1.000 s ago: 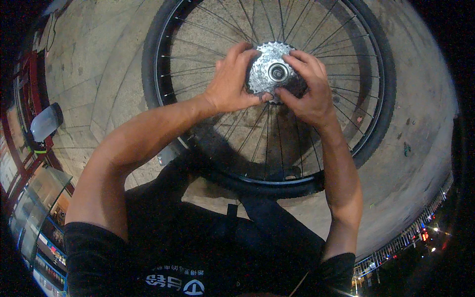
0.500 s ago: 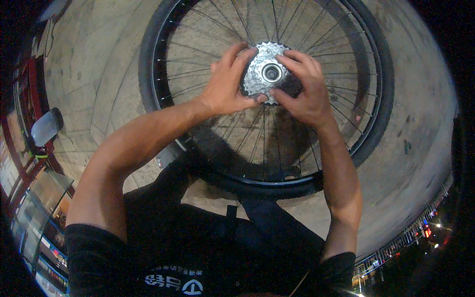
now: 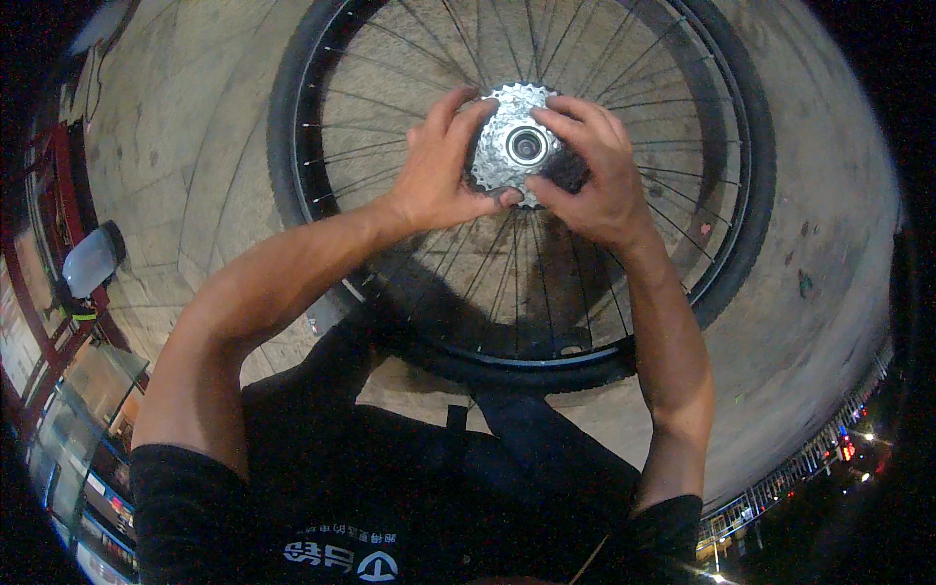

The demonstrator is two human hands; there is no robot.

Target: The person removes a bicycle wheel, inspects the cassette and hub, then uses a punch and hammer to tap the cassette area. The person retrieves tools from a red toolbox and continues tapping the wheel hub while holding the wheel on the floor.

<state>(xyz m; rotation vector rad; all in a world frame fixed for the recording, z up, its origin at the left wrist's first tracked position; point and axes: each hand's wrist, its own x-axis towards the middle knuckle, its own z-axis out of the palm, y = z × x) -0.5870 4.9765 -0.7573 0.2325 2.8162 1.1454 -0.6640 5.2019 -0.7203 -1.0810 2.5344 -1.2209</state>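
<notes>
Hub, wheel and both hands all sit slightly further toward 9 o'clock in view than one second ago; the finger placement matches.

Position: silver, toothed, disc-shaped metal sprocket cluster (image 3: 499, 136) at the centre of a large black-tyred spoked wheel (image 3: 282, 146), face toward the camera. Wheel lies roughly flat above the pale concrete floor (image 3: 146, 185); whether it rests there, cannot tell. Its 6 o'clock edge overlaps the dark trousers (image 3: 327, 375); contact unclear.

Hands: left hand (image 3: 439, 171) curls round the cluster's outer teeth, fingertips near 11 o'clock, thumb near 7. Right hand (image 3: 604, 171) pinches further in, fingertips near 1, thumb near 6. Both appear closed on it.

Key relation: the cluster lies between the hands, at 3 o'clock from the left and 9 from the right. Its axle axis points up toward the camera. Right fingertips are nearer the round metal hub end (image 3: 526, 146).
</notes>
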